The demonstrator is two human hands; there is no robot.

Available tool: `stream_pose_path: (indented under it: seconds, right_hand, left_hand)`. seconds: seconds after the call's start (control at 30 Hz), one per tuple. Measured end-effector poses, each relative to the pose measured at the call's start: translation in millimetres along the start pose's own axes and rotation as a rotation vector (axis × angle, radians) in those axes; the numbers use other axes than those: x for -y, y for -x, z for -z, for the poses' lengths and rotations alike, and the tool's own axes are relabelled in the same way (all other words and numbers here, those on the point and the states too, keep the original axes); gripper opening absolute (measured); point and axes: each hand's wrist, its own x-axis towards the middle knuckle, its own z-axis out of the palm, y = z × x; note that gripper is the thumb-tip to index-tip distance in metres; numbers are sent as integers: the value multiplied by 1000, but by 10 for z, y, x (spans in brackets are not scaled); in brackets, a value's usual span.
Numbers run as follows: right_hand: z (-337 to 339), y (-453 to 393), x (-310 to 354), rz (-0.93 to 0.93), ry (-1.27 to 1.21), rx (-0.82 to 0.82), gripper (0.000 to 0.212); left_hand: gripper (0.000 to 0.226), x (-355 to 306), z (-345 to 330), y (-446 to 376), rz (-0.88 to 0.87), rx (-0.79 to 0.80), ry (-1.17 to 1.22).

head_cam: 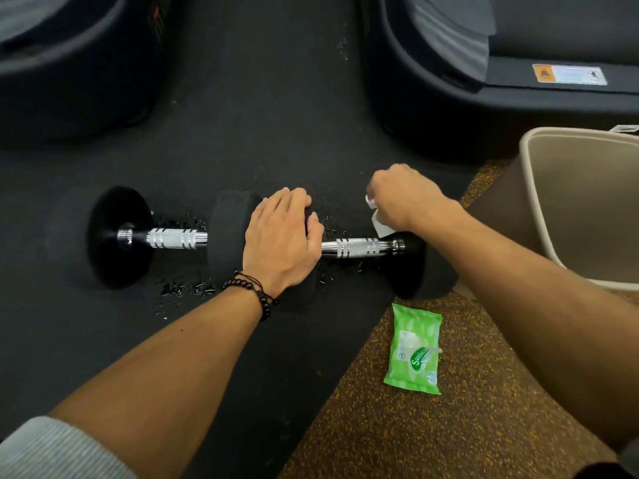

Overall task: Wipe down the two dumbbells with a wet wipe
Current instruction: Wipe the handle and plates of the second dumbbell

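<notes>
Dumbbells lie end to end on the black mat, and nearest the viewer a green wipe pack (pixel 413 350) sits on the speckled floor, just beside the right dumbbell (pixel 359 246), probably to keep fresh wipes in reach. Further out, the left hand (pixel 280 236) lies flat with relaxed fingers on that dumbbell's inner head, seemingly to stop it rolling. The right hand (pixel 403 198) is curled round a white wipe (pixel 378 223), held above the outer head, apparently to scrub it. Each dumbbell has round black heads and a ringed chrome handle; the left dumbbell (pixel 145 236) lies untouched, with water drops on the mat around both. A beige bin (pixel 539 188) stands close at right, likely for spent wipes.
</notes>
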Motion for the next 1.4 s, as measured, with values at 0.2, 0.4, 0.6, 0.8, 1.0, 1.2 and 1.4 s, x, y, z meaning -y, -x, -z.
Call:
stream_pose_path:
  seconds: [0.2,0.4,0.6,0.8,1.0,1.2,1.4]
  right_hand:
    - [-456,98,364,206,121,1,23]
    - [-581,294,63,219,380,-2,25]
    - [-719,643,318,-39,71,28,28]
    - [-797,566,278,-176,-564,-505,21]
    - [-1188,467,784,74,-557,-489,33]
    - [-1801,815,761,-40,-761,-620,19]
    - [-1386,512,823,-115,-907,-794,28]
  left_hand:
    - [31,6,9,-22,-11,-9,-3]
    - [33,4,-1,-4,-10,-2,-4]
    - [32,17,-9,-8,-3,8,1]
    - [34,7,9,-30,-3,3,7]
    - [30,9,21,-36,-13,13,0]
    - [26,-8,20,-31,-3,9,-18]
    - [26,-12,30,-33,-3,9,-22]
